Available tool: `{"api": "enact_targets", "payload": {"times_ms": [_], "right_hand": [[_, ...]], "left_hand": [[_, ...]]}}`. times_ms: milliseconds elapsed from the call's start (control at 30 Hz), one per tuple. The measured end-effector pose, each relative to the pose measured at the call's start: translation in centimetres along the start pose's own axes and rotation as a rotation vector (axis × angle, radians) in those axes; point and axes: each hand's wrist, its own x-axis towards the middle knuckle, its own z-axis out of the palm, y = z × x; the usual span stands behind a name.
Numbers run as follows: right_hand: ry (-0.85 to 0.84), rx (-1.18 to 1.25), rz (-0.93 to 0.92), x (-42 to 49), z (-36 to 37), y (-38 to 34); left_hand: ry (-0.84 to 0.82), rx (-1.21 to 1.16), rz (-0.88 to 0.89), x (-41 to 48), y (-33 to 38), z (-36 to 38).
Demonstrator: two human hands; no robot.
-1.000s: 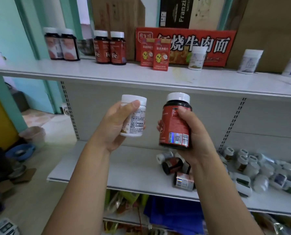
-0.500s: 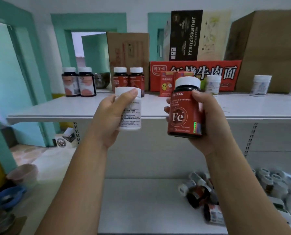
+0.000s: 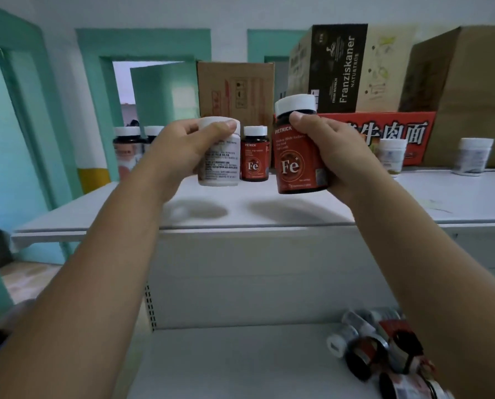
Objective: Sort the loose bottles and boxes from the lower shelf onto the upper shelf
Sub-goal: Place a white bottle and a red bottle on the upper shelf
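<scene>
Bottles held above the upper shelf point(image 3: 456, 197), one in each hand. The left hand point(image 3: 183, 151) wraps around a white bottle point(image 3: 220, 165) with the thumb across the cap edge. The right hand point(image 3: 332, 156) grips a red bottle point(image 3: 298, 165) marked Fe, with the thumb at its neck. Both bottles hang upright over the front part of the shelf, clear of its surface, and cast shadows below. A matching red bottle point(image 3: 254, 156) stands on the shelf further back, seen between the two held ones. Dark bottles point(image 3: 126, 151) stand at the left, and white jars point(image 3: 391, 152) stand at the right before a red carton point(image 3: 396, 133). A heap of loose bottles point(image 3: 378, 349) lies on the lower shelf point(image 3: 240, 358), just beside the right forearm.

Likely hazards:
- **Knocking the standing bottle:** it is close to both held bottles, so a careless push backward may tip it into its neighbours.
- **Setting down too near the front edge:** either bottle could topple onto the lower shelf.
- **Releasing a tilted bottle:** the red one is tall for its base and may roll.
- **Misplacing the white bottle:** its matching jars stand on the far side, so a crossed reach may be needed or the sorting goes wrong.
</scene>
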Motion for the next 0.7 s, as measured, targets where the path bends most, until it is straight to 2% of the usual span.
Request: {"api": "enact_targets", "payload": {"times_ms": [400, 500, 700], "right_hand": [[-0.364, -0.491, 0.075, 11.5, -1.0, 0.9], [-0.371, -0.501, 0.084, 12.9, -0.9, 2.4], [-0.285, -0.507, -0.037, 13.5, -0.9, 4.6]], "left_hand": [[-0.315, 0.32, -0.187, 8.5, -0.4, -3.0], [-0.34, 0.308, -0.226, 10.2, -1.2, -3.2], [-0.437, 0.182, -0.326, 11.3, -3.1, -3.0]]}}
